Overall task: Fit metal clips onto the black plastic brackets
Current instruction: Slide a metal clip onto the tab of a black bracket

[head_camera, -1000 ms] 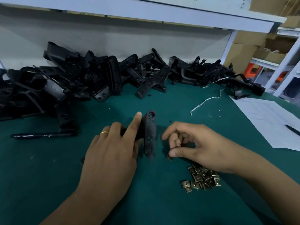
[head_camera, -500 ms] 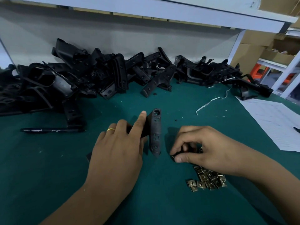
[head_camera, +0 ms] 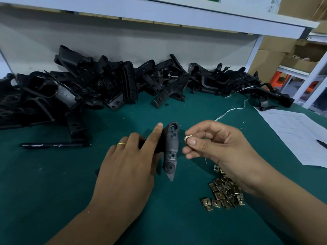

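- A black plastic bracket (head_camera: 171,149) stands on edge at the middle of the green mat (head_camera: 53,191), its long face with round holes and square recesses turned toward the camera, its pointed lower tip touching the mat.
- The left hand (head_camera: 127,167) grips the bracket from its 9 o'clock side: the forefinger lies straight up along the bracket's left edge and the other fingers curl behind it. A gold ring (head_camera: 121,143) sits on one finger.
- The right hand (head_camera: 217,147), at the bracket's 3 o'clock and just clear of it, pinches one metal clip (head_camera: 188,138) between thumb and forefinger; the remaining fingers are loosely curled.
- A heap of loose clips (head_camera: 223,193) lies on the mat at the bracket's 5 o'clock, partly under the right wrist.
- A black pen (head_camera: 54,145) lies at 9 o'clock, well apart.
- A long pile of black plastic parts (head_camera: 123,85) runs along the back wall from 10 to 2 o'clock.
- A printed sheet (head_camera: 297,133) lies at 3 o'clock, with a white string (head_camera: 230,111) at 1 o'clock.
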Available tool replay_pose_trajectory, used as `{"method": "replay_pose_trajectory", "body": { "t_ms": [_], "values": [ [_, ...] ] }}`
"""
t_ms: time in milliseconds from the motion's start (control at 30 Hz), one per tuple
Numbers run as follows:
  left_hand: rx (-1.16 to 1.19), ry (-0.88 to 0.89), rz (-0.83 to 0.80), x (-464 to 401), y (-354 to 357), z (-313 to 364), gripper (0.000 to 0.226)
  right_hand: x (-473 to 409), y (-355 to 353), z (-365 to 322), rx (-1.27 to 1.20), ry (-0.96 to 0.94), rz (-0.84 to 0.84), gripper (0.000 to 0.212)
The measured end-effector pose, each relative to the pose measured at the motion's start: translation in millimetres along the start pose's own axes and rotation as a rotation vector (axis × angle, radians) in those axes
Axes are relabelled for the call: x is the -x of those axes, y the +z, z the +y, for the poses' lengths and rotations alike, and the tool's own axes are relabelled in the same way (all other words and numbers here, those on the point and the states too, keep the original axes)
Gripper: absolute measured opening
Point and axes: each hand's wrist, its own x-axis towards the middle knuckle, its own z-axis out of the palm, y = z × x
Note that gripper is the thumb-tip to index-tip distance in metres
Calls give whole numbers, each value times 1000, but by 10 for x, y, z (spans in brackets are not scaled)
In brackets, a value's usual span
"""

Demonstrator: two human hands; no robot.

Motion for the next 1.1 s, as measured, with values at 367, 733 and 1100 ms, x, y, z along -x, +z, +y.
{"method": "replay_pose_trajectory", "body": {
  "t_ms": [367,733,1100],
  "values": [
    [11,39,35,8,7,-3,61,-6,117,25,-182,52,18,21],
    [191,226,72,20,12,-16,54,7,85,-94,-164,38,-82,22],
    [198,250,30,42,-32,14,54,16,48,-106,127,-150,-152,40]
  ]
}}
